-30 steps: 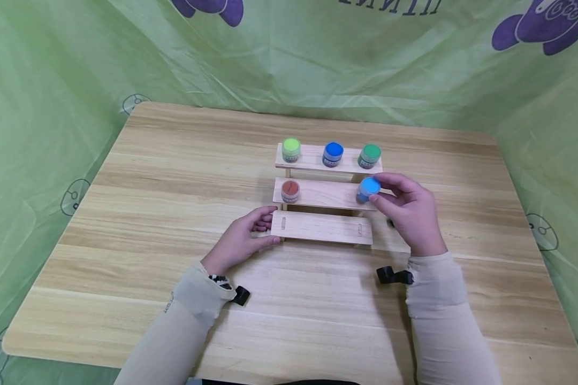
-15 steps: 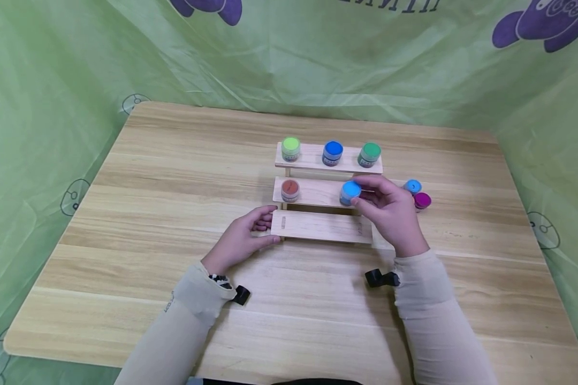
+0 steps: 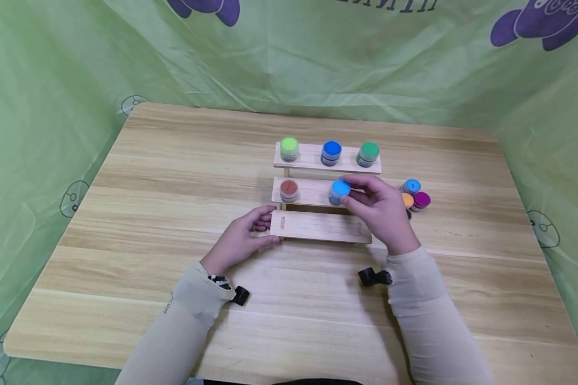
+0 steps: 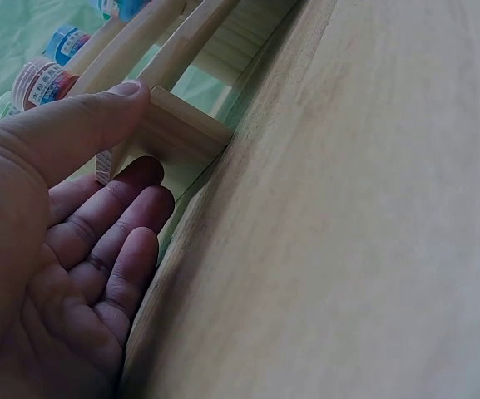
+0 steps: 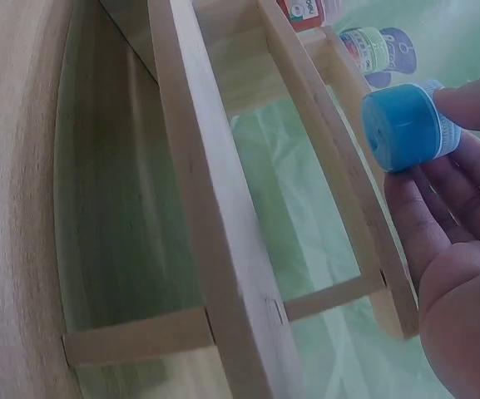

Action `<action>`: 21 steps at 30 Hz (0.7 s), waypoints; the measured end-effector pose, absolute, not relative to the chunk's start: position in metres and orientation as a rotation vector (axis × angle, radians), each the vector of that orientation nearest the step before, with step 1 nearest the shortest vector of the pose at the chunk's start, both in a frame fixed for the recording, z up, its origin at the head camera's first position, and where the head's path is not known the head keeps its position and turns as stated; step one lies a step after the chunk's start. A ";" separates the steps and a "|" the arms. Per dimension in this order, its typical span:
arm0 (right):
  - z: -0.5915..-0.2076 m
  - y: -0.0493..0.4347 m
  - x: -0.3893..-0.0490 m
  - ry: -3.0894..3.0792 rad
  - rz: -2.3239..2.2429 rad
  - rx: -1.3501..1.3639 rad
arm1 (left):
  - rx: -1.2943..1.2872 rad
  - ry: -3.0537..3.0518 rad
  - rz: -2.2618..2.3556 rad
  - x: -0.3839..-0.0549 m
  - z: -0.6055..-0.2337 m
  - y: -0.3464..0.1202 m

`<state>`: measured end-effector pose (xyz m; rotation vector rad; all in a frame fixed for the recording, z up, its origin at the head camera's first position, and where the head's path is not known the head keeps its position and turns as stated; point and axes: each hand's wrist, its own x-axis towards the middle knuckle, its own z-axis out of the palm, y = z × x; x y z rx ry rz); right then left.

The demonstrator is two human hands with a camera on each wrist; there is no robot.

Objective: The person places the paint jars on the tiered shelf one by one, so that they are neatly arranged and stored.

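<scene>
A three-tier wooden stand (image 3: 321,226) rises in steps toward the back. My left hand (image 3: 243,238) holds its lowest tier at the left end, with the thumb (image 4: 111,112) at the tier's edge. Over the middle tier, my right hand (image 3: 380,208) pinches a light blue paint jar (image 3: 339,191) between thumb and fingers. In the right wrist view the base of that jar (image 5: 402,129) shows. A brown-red jar (image 3: 289,190) sits at the left of the middle tier. Along the top tier stand a lime jar (image 3: 289,149), a dark blue jar (image 3: 331,153) and a green jar (image 3: 368,154).
Right of the stand, a group of jars rests on the wooden table (image 3: 173,176): a blue one (image 3: 411,186), a magenta one (image 3: 421,201), an orange one (image 3: 407,200) and a dark one, partly behind my right hand. Green printed cloth (image 3: 318,69) hangs around the table.
My right hand has carried the light blue jar leftward along the middle tier, from its right end toward its middle. The jars right of the stand have come into sight. The left hand stays put.
</scene>
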<state>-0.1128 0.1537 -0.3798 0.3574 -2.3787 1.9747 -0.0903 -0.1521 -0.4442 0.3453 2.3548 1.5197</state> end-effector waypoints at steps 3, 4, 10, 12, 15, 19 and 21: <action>-0.379 0.151 -0.113 -2.390 1.978 0.360 | 0.348 2.356 1.522 -0.090 -0.444 -0.152; -0.379 0.150 -0.113 -2.399 1.973 0.357 | 0.350 2.354 1.524 -0.090 -0.444 -0.152; -0.378 0.145 -0.112 -2.418 1.955 0.356 | 0.347 2.352 1.525 -0.090 -0.443 -0.152; -0.378 0.144 -0.113 -2.422 1.948 0.360 | 0.344 2.355 1.519 -0.090 -0.443 -0.152; -0.379 0.143 -0.113 -2.433 1.933 0.362 | 0.347 2.359 1.512 -0.090 -0.443 -0.152; -0.380 0.142 -0.114 -2.457 1.897 0.359 | 0.349 2.359 1.508 -0.090 -0.443 -0.152; -0.381 0.141 -0.114 -2.473 1.875 0.354 | 0.349 2.360 1.506 -0.090 -0.444 -0.152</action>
